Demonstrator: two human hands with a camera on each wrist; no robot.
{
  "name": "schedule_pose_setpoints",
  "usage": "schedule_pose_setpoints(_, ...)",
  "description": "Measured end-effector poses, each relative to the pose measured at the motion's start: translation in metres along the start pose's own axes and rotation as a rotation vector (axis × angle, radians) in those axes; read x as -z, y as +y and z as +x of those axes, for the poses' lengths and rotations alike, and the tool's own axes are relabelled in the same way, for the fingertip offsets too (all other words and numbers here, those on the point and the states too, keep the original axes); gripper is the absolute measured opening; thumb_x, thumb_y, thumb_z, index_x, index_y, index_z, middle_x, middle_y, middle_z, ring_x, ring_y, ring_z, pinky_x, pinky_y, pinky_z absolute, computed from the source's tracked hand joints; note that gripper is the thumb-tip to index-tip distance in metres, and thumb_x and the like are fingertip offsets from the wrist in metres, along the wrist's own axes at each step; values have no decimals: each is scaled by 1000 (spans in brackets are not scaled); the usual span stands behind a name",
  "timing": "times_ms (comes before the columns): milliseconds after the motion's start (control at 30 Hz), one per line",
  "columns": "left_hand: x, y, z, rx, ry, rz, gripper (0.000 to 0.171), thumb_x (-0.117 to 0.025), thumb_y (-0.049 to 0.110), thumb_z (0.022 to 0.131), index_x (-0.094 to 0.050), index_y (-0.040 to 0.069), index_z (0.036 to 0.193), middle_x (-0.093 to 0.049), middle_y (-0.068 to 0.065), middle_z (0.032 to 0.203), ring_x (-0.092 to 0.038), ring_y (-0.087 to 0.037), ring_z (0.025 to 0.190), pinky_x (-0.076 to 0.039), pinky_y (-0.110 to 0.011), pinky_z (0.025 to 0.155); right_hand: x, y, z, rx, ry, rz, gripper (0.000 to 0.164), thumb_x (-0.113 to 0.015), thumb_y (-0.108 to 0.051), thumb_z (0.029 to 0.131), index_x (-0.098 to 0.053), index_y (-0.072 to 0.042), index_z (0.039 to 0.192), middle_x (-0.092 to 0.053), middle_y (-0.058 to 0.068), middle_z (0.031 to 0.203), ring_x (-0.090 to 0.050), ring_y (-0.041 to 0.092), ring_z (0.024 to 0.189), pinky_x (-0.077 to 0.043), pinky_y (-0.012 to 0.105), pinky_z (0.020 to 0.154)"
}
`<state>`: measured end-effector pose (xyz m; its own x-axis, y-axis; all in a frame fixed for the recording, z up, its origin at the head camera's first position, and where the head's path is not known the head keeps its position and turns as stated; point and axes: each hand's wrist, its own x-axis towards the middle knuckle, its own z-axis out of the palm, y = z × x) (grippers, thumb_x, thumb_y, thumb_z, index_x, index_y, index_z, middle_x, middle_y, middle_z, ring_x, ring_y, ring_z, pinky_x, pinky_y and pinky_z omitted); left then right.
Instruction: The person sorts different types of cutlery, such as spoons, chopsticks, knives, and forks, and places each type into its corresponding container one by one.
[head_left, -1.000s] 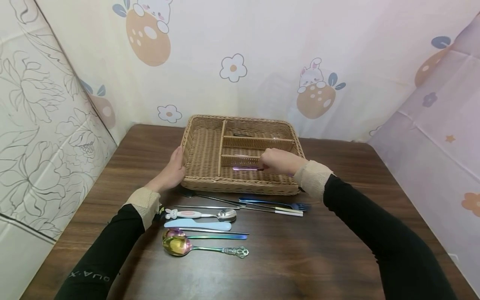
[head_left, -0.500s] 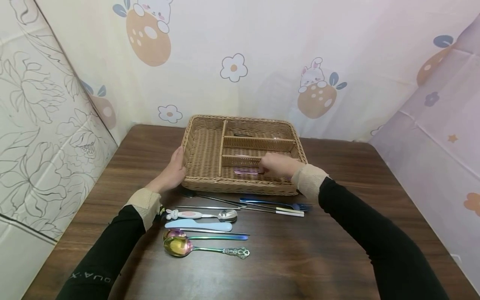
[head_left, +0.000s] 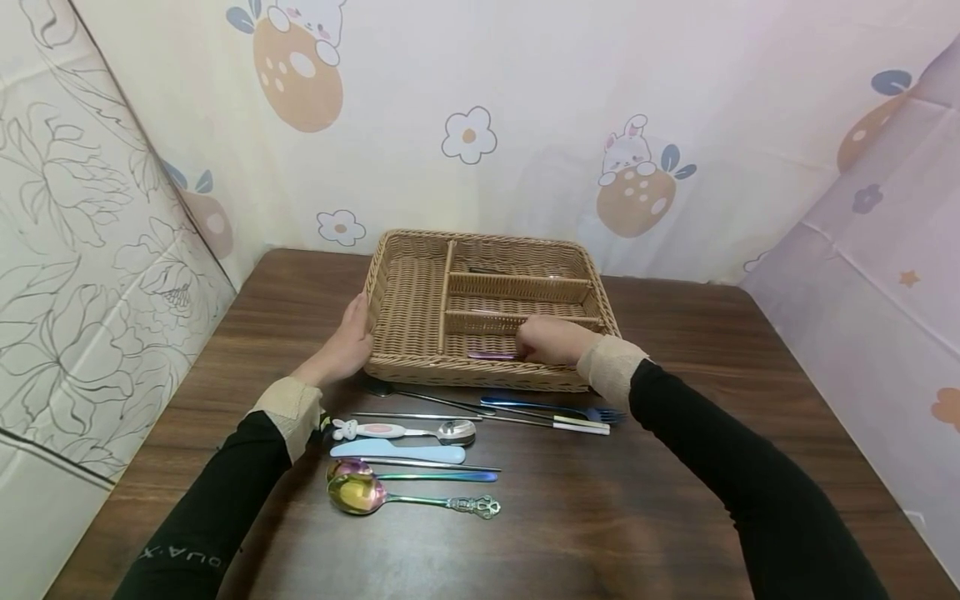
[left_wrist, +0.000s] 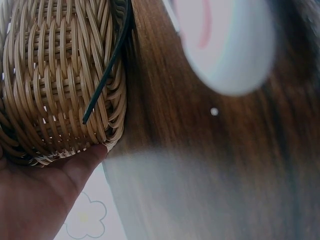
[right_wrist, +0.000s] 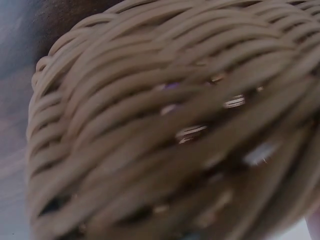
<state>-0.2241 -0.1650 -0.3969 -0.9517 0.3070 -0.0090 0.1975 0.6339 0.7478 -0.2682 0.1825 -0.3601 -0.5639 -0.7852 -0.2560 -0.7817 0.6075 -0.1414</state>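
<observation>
**Purple utensil [head_left: 491, 356] pinched low in the wicker basket's [head_left: 405, 368] front-right compartment**

The right hand [head_left: 555, 340] is closed on one end of the purple utensil; the other end points left, between the front divider [head_left: 480, 322] and the basket's front wall. The left hand [head_left: 342, 342] lies against the outside of the left wall, its fingers seemingly laid along the wicker rather than curled around it.

The likeliest trouble is snagging: the utensil's thin end could catch in the open weave if it is twisted or dragged. The right wrist crosses close to the front rim, so leaning there might tip or shift the basket. Should it slide forward, it could shove the dark spoon [head_left: 381, 388] and blue fork [head_left: 603, 415], which lie just before it on the tabletop [head_left: 600, 517].

The utensil's gripped end is covered by the hand, so its type cannot be told. A dark item [head_left: 487, 271] in the back compartment is mostly hidden by a partition. The right wrist view is blurred wicker, and the left wrist view hides the left fingertips.
</observation>
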Motion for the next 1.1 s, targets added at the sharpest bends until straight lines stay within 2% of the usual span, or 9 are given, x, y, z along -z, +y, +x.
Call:
schedule_pose_setpoints(167,0,1,0,-3,6,4,71,-31,-2,96,11,-12,152,12,-31,159,6,-42,148,-4,-54,119,-2,0,2,16,13,-19,7,-75,-4,86,-78,-8,81,-71,1,73,-64,12,64,-56,31,63)
schedule_pose_setpoints(567,-1,-1,2,7,6,-1,71,-31,-1,97,12,-11,152,12,-30,159,6,-41,148,-4,-53,119,-4,1,4,3,0,-1,8,-75,-1,85,-77,-7,80,-70,2,72,-64,12,63,-56,30,62)
schedule_pose_setpoints(867,-1,-3,0,4,0,-4,71,-31,-1,97,12,-11,152,13,-30,159,6,-42,148,-5,-54,119,-4,2,3,-5,-13,3,5,-74,-3,87,-78,-6,88,-72,4,80,-67,15,71,-57,31,66)
schedule_pose_setpoints(1100,0,-2,2,10,-3,-10,71,-31,0,98,13,-9,153,13,-29,160,7,-40,148,-4,-53,119,0,0,-2,-48,-19,5,9,-69,-5,92,-78,-7,93,-72,3,84,-65,14,73,-56,32,68)
